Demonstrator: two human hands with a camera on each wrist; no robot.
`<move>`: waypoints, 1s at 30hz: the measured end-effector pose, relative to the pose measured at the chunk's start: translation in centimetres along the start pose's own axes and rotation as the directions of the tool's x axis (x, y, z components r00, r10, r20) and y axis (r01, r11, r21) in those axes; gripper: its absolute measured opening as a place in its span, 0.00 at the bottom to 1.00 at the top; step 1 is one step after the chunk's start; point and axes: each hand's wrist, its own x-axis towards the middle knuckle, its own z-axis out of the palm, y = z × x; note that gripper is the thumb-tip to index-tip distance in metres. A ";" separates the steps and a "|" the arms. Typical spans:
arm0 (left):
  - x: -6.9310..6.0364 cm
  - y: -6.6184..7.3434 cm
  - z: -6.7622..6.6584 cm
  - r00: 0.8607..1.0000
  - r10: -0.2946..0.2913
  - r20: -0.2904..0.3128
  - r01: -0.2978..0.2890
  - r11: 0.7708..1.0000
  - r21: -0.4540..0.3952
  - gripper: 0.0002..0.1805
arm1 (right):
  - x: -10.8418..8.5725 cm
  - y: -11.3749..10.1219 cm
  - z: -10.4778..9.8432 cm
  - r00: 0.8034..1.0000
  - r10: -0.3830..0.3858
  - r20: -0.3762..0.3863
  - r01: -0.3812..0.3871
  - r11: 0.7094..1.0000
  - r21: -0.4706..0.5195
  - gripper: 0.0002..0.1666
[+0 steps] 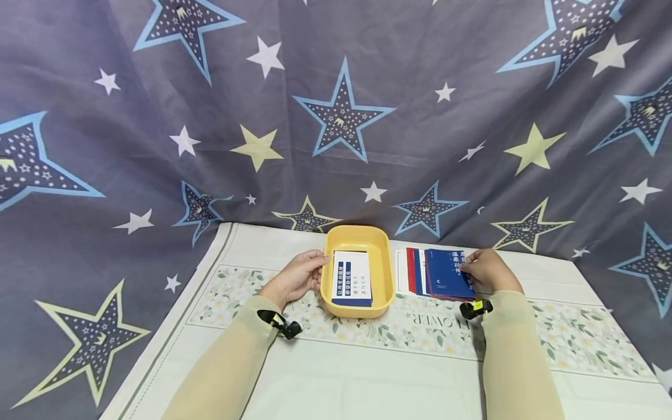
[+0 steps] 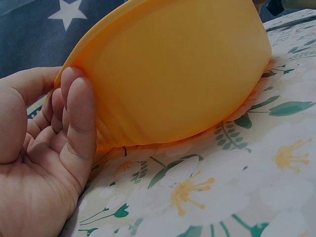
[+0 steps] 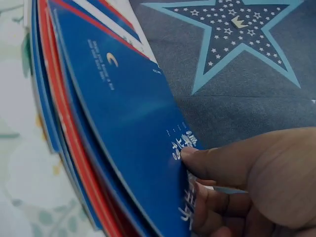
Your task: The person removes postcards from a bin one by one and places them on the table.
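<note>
A yellow plastic tray [image 1: 358, 229] stands on the table with cards [image 1: 350, 277] lying inside, a white one with dark blue print on top of a blue one. My left hand [image 1: 301, 275] grips the tray's left rim, thumb over the edge and fingers against the outer wall, as the left wrist view shows. To the right of the tray lies a fanned row of blue, red and white cards [image 1: 411, 271]. At its right end my right hand [image 1: 490, 269] pinches the top blue card [image 3: 123, 108] by its edge, thumb on the face and fingers underneath.
A white tablecloth [image 1: 367, 379] with a flowered band covers the table. Behind it hangs a dark grey curtain [image 1: 336, 186] printed with stars. Black straps with small cameras [image 1: 286, 325] are worn on both wrists.
</note>
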 end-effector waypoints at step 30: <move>0.0 0.0 0.1 1.000 0.002 0.014 -0.002 1.000 -0.013 0.10 | -0.7 -2.7 -1.0 0.992 -0.079 -0.101 0.071 0.994 -0.077 0.17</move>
